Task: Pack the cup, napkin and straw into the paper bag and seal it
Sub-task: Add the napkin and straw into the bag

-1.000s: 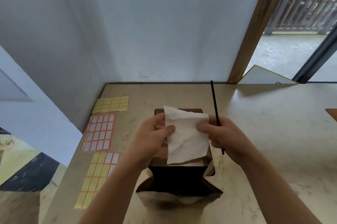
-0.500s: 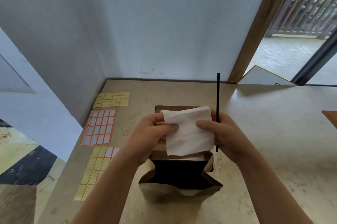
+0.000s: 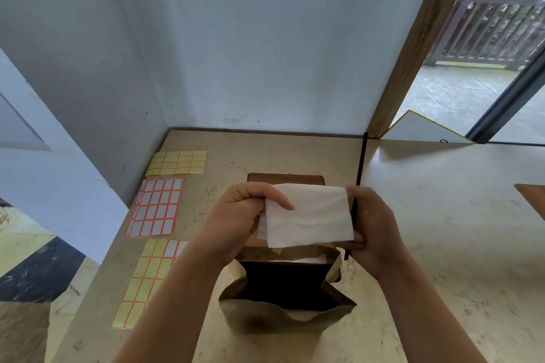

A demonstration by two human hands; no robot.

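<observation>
The napkin (image 3: 308, 215) is seen as soft, matt, creased paper. The bag (image 3: 283, 315) is made of matt brown paper. The table (image 3: 442, 215) is finished smooth, faintly glossy, stone-like.

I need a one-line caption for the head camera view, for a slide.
Both hands, left and right, hold a white napkin above the open paper bag; the right also grips a black straw.

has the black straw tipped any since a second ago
Yes. The black straw in the right hand has swung from leaning left to nearly upright; its top now lies right of the paper bag, nearer the wooden door post.
</observation>
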